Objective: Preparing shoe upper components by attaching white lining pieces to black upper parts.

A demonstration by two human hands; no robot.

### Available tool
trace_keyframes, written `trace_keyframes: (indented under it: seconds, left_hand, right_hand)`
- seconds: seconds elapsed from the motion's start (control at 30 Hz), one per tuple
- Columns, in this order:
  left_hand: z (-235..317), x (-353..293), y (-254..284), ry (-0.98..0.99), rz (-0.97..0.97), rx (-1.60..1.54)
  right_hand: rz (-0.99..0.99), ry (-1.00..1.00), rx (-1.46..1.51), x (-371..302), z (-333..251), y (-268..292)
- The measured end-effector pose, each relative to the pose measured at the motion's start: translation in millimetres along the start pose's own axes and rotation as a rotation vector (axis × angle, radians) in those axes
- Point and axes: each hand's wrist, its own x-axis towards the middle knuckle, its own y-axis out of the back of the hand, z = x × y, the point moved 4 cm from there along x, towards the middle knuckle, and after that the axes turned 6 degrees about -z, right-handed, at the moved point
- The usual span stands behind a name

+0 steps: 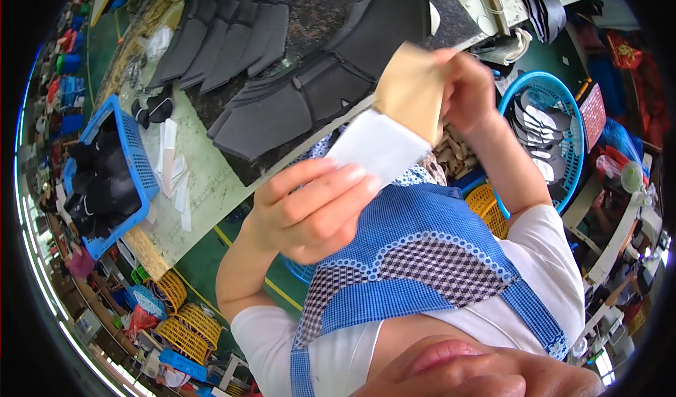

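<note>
My left hand [317,210] pinches a flat white piece [380,147] between thumb and fingers, in front of my chest. The far edge of the white piece meets a tan, paper-like sheet [410,90]. My right hand [468,90] grips that sheet at its upper right side, its fingers slightly blurred. I cannot tell whether the two are joined or only overlap. Just beyond them, dark grey shaped panels [310,90] overlap in a row on a dark stone slab [313,16]. More dark grey panels [232,27] are stacked farther left.
At the left stands a blue basket [144,161] of black pieces, beside white strips [176,168] on the worktable [211,189]. To the right is a round blue basket [579,136] holding black-and-white pieces [539,126]. Yellow baskets [190,326] sit on the floor at lower left.
</note>
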Motion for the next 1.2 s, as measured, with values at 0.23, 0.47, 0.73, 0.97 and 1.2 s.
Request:
trace_keyframes:
  seconds: [0.23, 0.47, 0.73, 0.97, 1.2]
  left_hand:
    - [4.0, -70.2, -19.3, 1.215, -0.085, -1.304]
    - [-29.7, -49.9, -35.1, 1.299, 0.134, -1.377]
    - [-89.5, -60.0, -42.1, 1.313, -0.01, -0.519]
    - [-100.3, -67.2, -40.8, 1.357, -0.07, -0.522]
    - [-66.4, -25.8, -43.8, 0.634, -0.242, 0.401]
  right_hand:
    - [0.096, -0.343, -2.219, -61.6, 10.4, 192.3]
    - [-0.747, 0.351, -1.081, -15.3, -25.5, -41.0]
    - [-0.429, 0.352, -1.708, 54.3, -33.6, -58.0]
    - [-0.473, 0.31, -1.759, 71.1, -20.5, -62.0]
    - [-0.511, 0.32, -1.898, 79.1, -13.6, -65.9]
